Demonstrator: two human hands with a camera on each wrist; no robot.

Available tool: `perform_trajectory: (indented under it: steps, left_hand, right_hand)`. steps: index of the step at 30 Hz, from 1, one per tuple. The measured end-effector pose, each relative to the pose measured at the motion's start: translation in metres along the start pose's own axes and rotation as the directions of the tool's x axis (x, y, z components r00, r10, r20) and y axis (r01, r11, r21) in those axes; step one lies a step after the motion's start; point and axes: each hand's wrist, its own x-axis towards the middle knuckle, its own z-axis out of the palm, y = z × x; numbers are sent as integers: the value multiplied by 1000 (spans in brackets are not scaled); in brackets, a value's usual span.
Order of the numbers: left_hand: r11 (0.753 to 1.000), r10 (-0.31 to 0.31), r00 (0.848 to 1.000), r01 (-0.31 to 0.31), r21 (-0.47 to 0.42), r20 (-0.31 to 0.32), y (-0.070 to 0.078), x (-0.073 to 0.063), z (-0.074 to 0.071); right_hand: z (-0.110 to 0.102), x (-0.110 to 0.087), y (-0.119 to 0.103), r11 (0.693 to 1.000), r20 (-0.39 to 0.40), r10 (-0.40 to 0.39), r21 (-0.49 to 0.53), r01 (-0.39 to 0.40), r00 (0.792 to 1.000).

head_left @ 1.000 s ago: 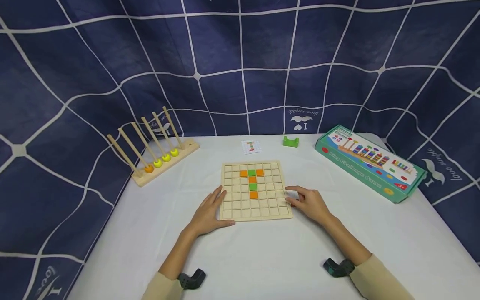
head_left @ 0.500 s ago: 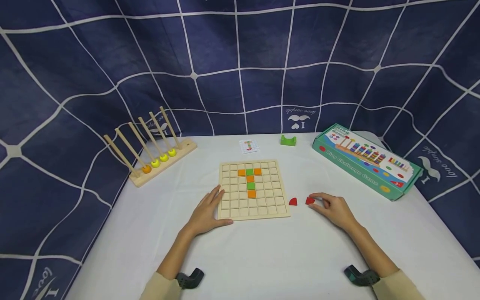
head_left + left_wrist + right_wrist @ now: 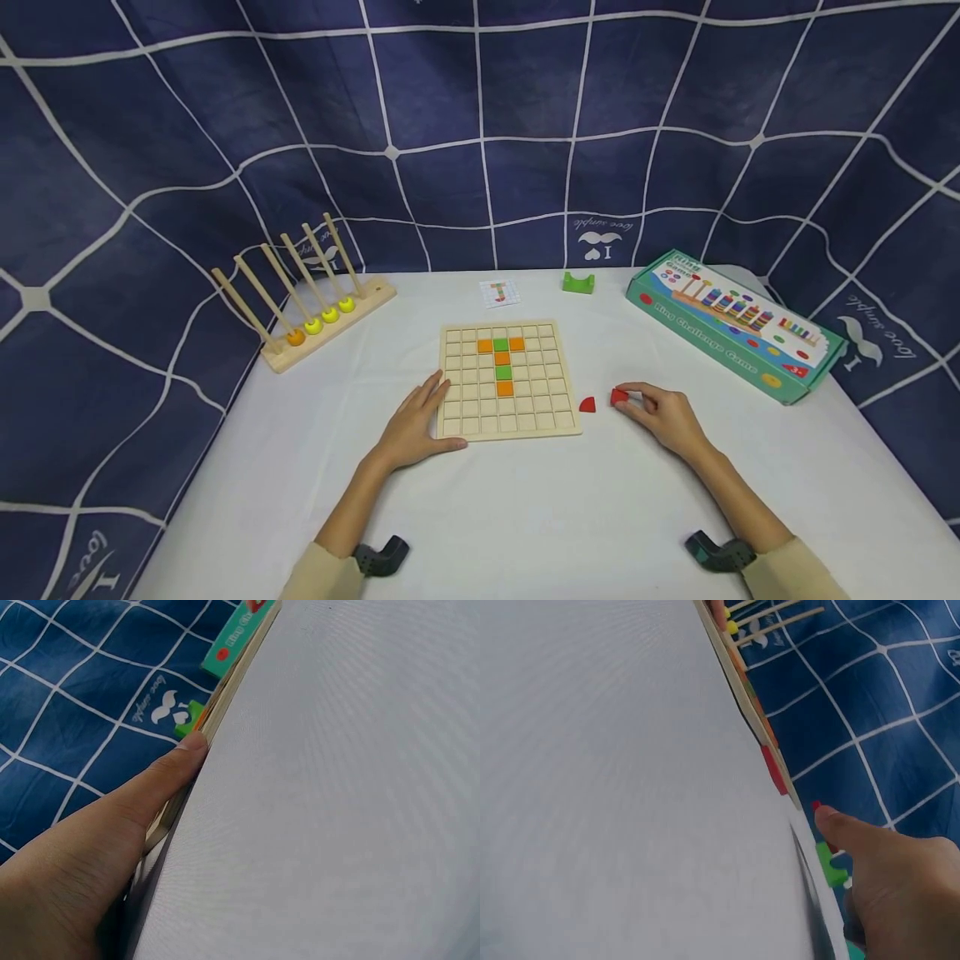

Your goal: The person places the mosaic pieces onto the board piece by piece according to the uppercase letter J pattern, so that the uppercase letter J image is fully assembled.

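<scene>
A square wooden grid board (image 3: pixel 467 408) lies on the white table, with several orange and green square tiles (image 3: pixel 503 372) forming a T in its cells. My left hand (image 3: pixel 408 429) rests at the board's near left corner, fingers extended along the left side and thumb by the front edge. In the left wrist view the thumb (image 3: pixel 169 769) touches the board's rim. Right of the board, my right hand (image 3: pixel 667 421) pinches a small red piece (image 3: pixel 618 397) between thumb and fingers, partly covered by them. A red quarter-circle piece (image 3: pixel 587 405) lies flat between that hand and the board.
Behind the board lies a small pattern card (image 3: pixel 499 292), with a green notched block (image 3: pixel 578 283) to its right. A wooden peg stand (image 3: pixel 330 323) with yellow and orange beads stands at the left. The green game box (image 3: pixel 738 325) sits at the back right.
My right hand has moved right from the board's right edge, uncovering the flat red piece, and pinches another red piece, which has since turned in its fingers. The left hand stays put.
</scene>
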Motion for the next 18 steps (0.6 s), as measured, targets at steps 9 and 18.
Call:
perform_trajectory:
  steps: [9,18]
  left_hand:
    - [1000,2,1000,-2,-1,13,-1,1,0]
    - [1000,-3,1000,3,-2,9,-1,1,0]
  right_hand:
    - [29,23,-27,994,52,-102,43,100,993]
    - [73,45,-65,986,176,-165,69,155,970]
